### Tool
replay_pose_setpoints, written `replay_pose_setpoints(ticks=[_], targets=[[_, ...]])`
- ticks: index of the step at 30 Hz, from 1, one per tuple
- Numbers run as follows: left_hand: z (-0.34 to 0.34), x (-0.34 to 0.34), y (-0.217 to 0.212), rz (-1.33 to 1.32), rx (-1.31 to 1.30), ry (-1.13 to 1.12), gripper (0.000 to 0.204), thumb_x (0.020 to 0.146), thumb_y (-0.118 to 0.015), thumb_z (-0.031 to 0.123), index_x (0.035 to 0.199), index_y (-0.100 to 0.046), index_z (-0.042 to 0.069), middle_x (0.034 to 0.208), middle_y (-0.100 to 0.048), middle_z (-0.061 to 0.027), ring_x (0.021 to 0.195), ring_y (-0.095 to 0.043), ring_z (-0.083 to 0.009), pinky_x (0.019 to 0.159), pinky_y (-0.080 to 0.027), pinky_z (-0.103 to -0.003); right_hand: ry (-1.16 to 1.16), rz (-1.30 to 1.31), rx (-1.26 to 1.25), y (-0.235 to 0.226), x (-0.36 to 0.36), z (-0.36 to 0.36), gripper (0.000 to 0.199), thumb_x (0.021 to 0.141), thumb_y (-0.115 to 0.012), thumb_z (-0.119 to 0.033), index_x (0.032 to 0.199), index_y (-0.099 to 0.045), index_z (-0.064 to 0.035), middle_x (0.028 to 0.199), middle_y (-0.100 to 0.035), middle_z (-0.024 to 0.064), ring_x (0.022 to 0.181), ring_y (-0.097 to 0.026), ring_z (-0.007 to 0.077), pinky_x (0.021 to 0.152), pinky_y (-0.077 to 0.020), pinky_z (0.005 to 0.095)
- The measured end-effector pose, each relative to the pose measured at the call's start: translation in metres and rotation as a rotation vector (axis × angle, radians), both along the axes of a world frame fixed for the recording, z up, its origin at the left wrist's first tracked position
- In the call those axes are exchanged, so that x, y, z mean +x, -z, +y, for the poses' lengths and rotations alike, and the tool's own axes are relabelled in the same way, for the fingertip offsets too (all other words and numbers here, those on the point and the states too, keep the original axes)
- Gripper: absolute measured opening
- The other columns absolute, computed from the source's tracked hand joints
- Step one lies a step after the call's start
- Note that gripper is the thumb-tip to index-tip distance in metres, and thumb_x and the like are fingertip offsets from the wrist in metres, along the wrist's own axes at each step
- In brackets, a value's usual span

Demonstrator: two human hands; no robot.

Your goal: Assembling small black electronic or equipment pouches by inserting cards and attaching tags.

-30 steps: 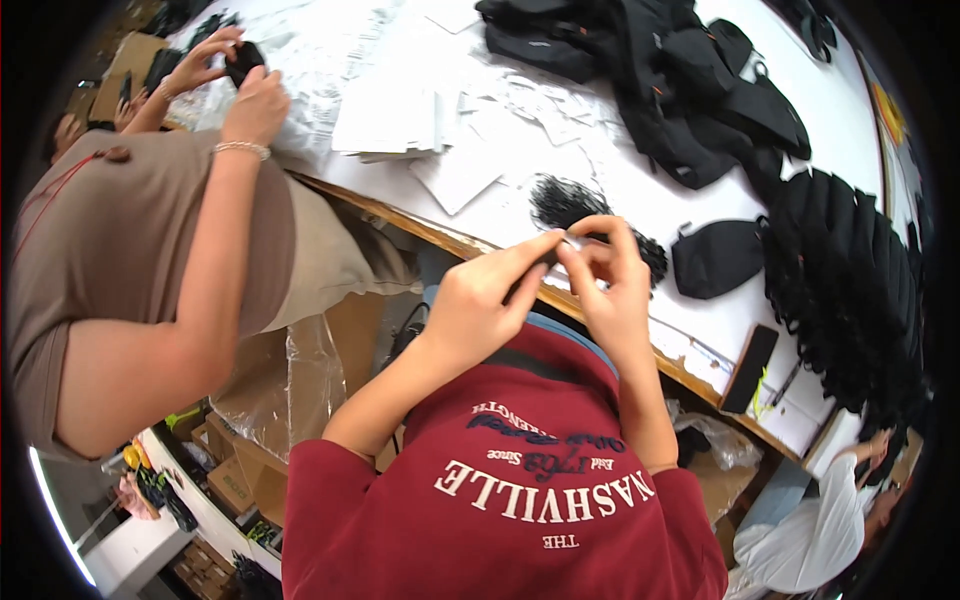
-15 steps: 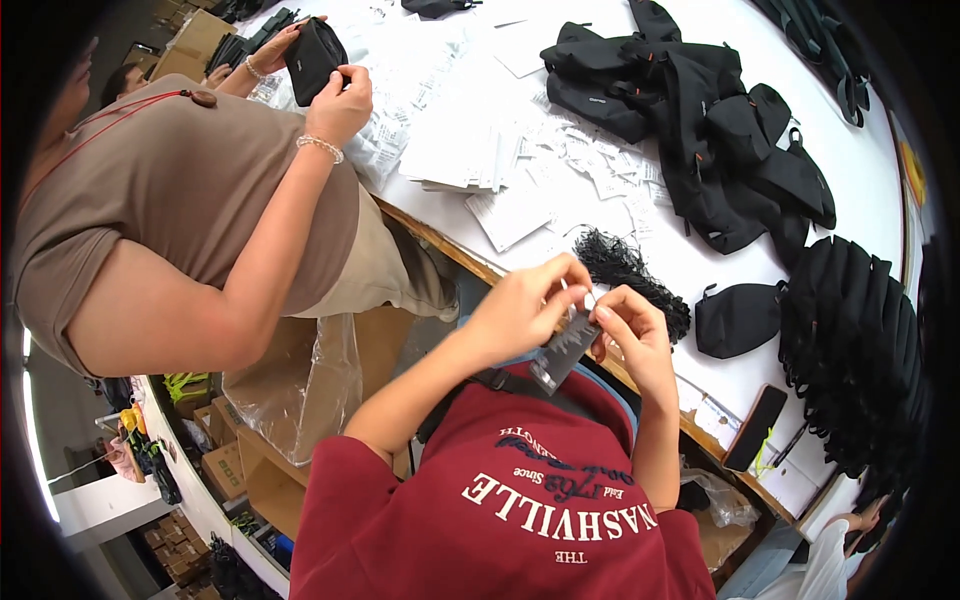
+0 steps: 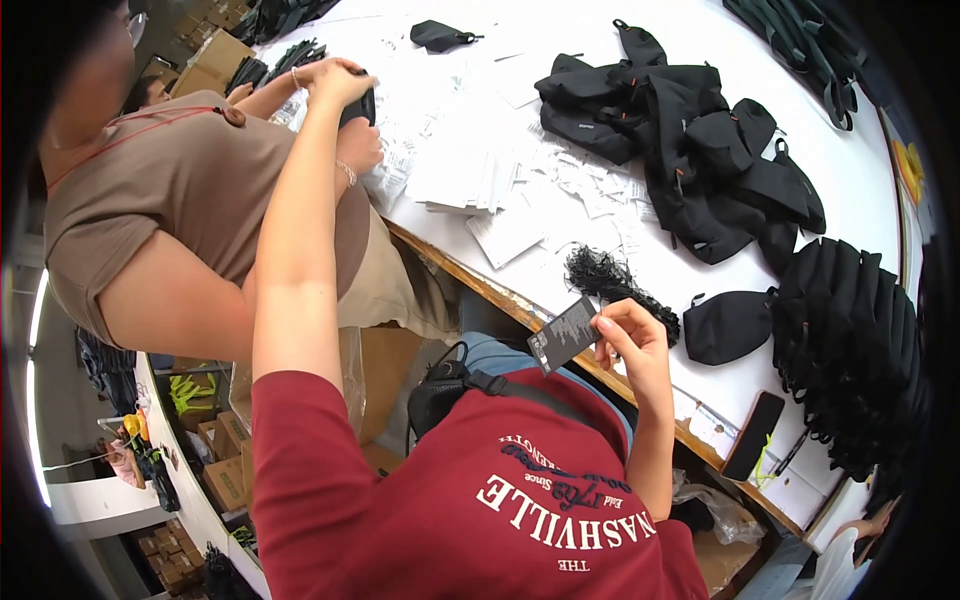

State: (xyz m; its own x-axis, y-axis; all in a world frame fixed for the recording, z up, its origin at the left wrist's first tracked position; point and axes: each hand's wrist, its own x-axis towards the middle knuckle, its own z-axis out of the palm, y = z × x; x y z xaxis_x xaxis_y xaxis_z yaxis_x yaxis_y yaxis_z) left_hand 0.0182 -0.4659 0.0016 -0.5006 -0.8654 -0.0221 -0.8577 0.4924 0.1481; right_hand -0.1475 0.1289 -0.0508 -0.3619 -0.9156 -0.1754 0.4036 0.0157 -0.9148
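Head view: right hand (image 3: 628,338) fingers pinching a flat dark card tag (image 3: 563,334); left hand (image 3: 335,80) grip unclear.

Garment workshop: worktable (image 3: 880,190), piled black pouches (image 3: 700,150).

1 dark card tag (image 3: 565,334), 1 black phone (image 3: 754,435), 1 black string bundle (image 3: 615,282).

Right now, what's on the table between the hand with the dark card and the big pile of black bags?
In the head view, a bundle of black strings lies between the right hand and the black bag pile.
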Motion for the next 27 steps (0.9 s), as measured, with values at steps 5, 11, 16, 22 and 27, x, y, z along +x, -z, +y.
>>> replay_pose_setpoints(ticks=[5,11,16,22,27], targets=[[0.016,-0.026,0.052,-0.070,0.123,-0.218,0.112,0.060,-0.079,0.048,0.133,-0.026,-0.018,0.131,-0.049,-0.0271,0.119,-0.053,-0.0318,0.100,-0.042,-0.036,0.024,-0.005,0.017,0.006,-0.003,0.004,0.012,0.091,-0.059,-0.011,0.090,-0.061,0.0002,0.066,-0.059,0.0028,0.053,-0.052,0.0054,0.047,-0.0399,0.0193],[0.075,-0.018,0.038,-0.081,0.011,-0.471,0.081,0.070,-0.072,0.033,0.132,-0.033,-0.001,0.132,-0.051,-0.0203,0.121,-0.053,-0.0291,0.098,-0.043,-0.041,0.081,0.004,0.026,0.013,0.000,0.021,0.012,0.091,-0.060,-0.011,0.089,-0.062,-0.0001,0.062,-0.058,0.0024,0.052,-0.051,0.0051,0.046,-0.0381,0.0188],[0.106,-0.019,0.002,0.157,-0.232,-0.315,0.046,0.081,-0.054,0.029,0.114,-0.052,-0.002,0.104,-0.063,-0.0275,0.100,-0.061,-0.0417,0.088,-0.047,-0.048,0.096,0.004,0.026,0.015,-0.005,0.025,0.012,0.091,-0.060,-0.011,0.089,-0.062,0.0005,0.062,-0.058,0.0029,0.051,-0.051,0.0057,0.046,-0.0384,0.0193],[0.231,-0.047,-0.034,0.637,-0.185,0.298,0.041,0.088,-0.057,0.020,0.125,-0.050,0.005,0.108,-0.063,-0.0233,0.100,-0.062,-0.0359,0.083,-0.048,-0.040,0.106,0.041,0.045,0.005,-0.016,0.016,0.012,0.091,-0.059,-0.010,0.089,-0.062,0.0011,0.060,-0.056,0.0016,0.048,-0.048,0.0045,0.046,-0.0373,0.0186],[0.389,-0.055,-0.038,0.756,0.202,0.662,0.044,0.086,-0.055,0.000,0.128,-0.046,0.009,0.118,-0.059,-0.0123,0.099,-0.058,-0.0264,0.087,-0.043,-0.033,0.279,0.078,-0.088,-0.004,-0.022,0.017,0.008,0.090,-0.060,-0.005,0.092,-0.063,0.0024,0.065,-0.055,-0.0006,0.051,-0.042,0.0031,0.048,-0.0323,0.0184]])
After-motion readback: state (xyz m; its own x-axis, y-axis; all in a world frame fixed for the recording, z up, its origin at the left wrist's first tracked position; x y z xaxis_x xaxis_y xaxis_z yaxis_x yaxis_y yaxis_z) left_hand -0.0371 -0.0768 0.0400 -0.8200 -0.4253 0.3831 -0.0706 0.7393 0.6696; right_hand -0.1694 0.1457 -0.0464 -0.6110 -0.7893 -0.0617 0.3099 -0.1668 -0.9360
